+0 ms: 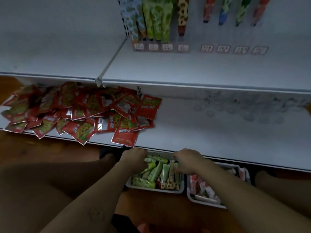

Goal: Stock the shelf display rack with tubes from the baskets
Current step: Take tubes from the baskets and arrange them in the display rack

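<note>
- Tubes [156, 172] lie heaped in a basket [156, 190] on the floor, below the shelf [202, 128].
- Left hand [133, 158] and right hand [188, 159] dip in apart, fingers curled down; whether either grips a tube cannot be told.
- The tubes look light, soft and slick, so a gentle mid-body pinch should suit them.
</note>
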### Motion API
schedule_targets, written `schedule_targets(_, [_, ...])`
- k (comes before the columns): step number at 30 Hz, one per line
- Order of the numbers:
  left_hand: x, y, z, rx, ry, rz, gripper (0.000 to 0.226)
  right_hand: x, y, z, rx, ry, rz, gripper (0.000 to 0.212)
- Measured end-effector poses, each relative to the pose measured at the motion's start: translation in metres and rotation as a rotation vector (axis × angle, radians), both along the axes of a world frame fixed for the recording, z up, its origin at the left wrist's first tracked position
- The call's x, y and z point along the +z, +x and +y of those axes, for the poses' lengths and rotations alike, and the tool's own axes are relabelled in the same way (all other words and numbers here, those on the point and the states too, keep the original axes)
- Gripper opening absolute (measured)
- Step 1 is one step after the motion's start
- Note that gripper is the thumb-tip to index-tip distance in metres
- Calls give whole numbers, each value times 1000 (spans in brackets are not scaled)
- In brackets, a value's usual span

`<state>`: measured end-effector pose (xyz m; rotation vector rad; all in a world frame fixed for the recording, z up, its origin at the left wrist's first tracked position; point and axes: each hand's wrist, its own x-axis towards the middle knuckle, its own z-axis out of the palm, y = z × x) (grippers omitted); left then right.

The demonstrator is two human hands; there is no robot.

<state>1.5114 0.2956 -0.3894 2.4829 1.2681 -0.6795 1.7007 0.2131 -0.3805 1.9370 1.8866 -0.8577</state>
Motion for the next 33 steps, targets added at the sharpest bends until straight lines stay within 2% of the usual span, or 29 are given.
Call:
schedule_targets(4, [-29,-3,0,99,-79,79,40,-37,-10,4,21,-108,31,44])
schedule_targets(10, [-60,-7,11,155,-31,153,36,-74,-27,21,85,-198,48,23])
schedule_targets(16, [-99,2,12,159,-117,232,32,-102,-32,45,133,-191,66,27])
schedule_targets(21, [-126,2,9,256,-152,158,61,-120,-28,46,111,-135,89,41])
schedule_targets(23, [-131,-1,9,292,-171,125,64,-125,-26,42,93,-124,92,47])
schedule_targets(29, [-134,1,3,216,-194,65,43,-143,-31,41,140,-103,45,71])
schedule_targets(33, [-135,1,-5,52,-299,78,36,-146,-37,42,210,-128,3,69])
